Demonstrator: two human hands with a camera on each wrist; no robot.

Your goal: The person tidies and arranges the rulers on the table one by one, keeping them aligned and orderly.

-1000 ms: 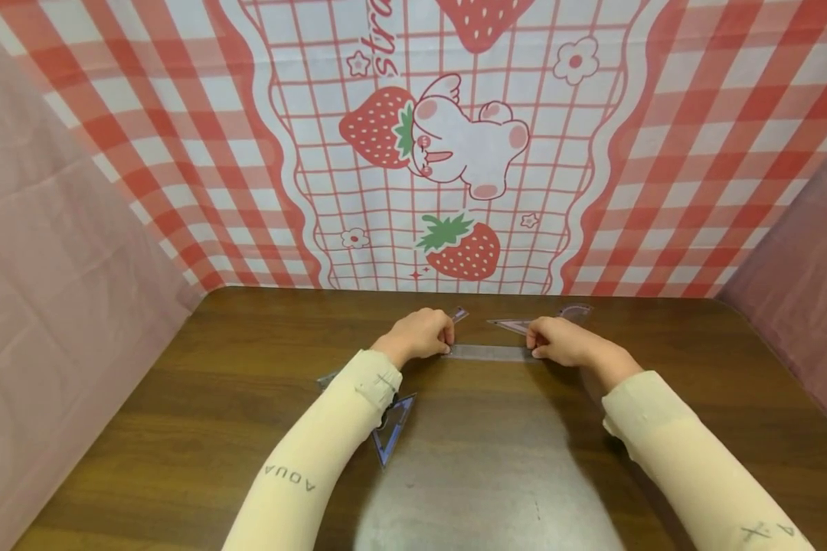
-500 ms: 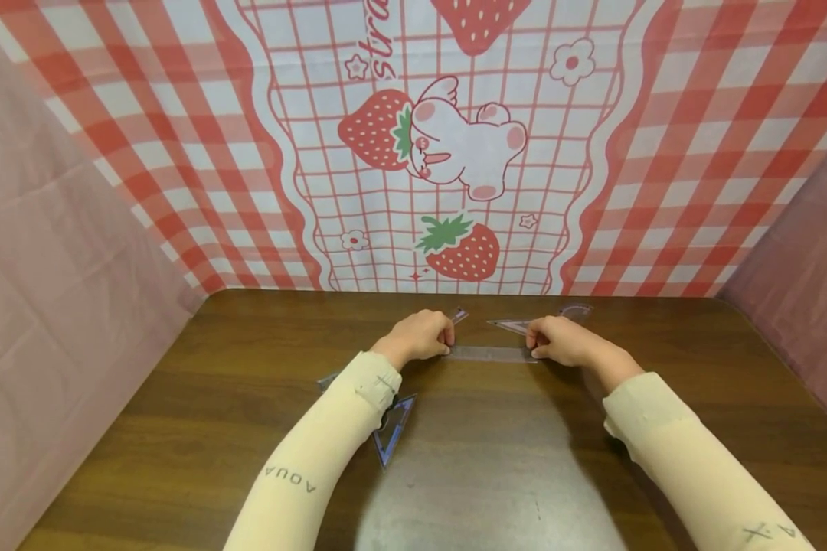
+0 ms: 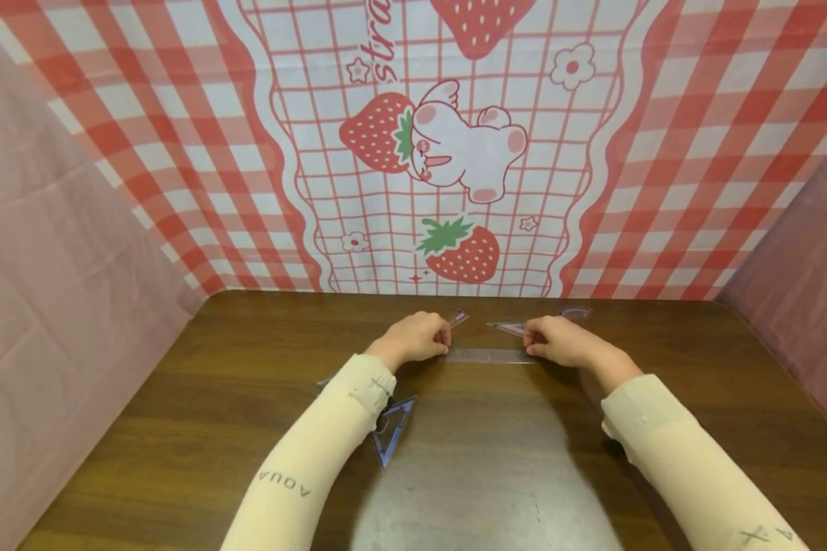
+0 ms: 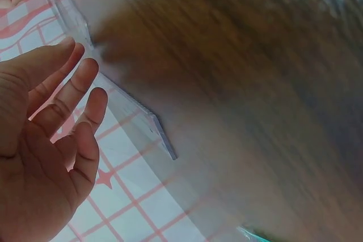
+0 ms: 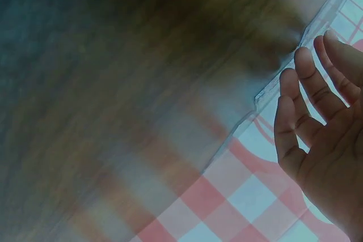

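Observation:
A clear flat ruler (image 3: 485, 356) lies crosswise near the back of the table in the head view. My left hand (image 3: 416, 337) pinches its left end between thumb and fingers. At the other end, my right hand (image 3: 557, 340) pinches it the same way. In the left wrist view the ruler (image 4: 71, 12) runs up from the thumb tip of the left hand (image 4: 51, 134). The right wrist view has the right hand (image 5: 329, 117) close against the table's far part, its thumb and forefinger nearly together. Both ends of the ruler are partly hidden by fingers.
Behind the left hand a purple-tinted clear strip (image 3: 459, 317) sticks out. A clear set square (image 3: 506, 327) and a protractor (image 3: 576, 312) lie behind the right hand. A blue-edged set square (image 3: 394, 430) is partly under the left forearm. A strawberry-print cloth (image 3: 469, 184) hangs behind the table.
Both hands have shifted very slightly left, and stay at the ruler's ends. The head view has tilted up a little; the other things lie as before.

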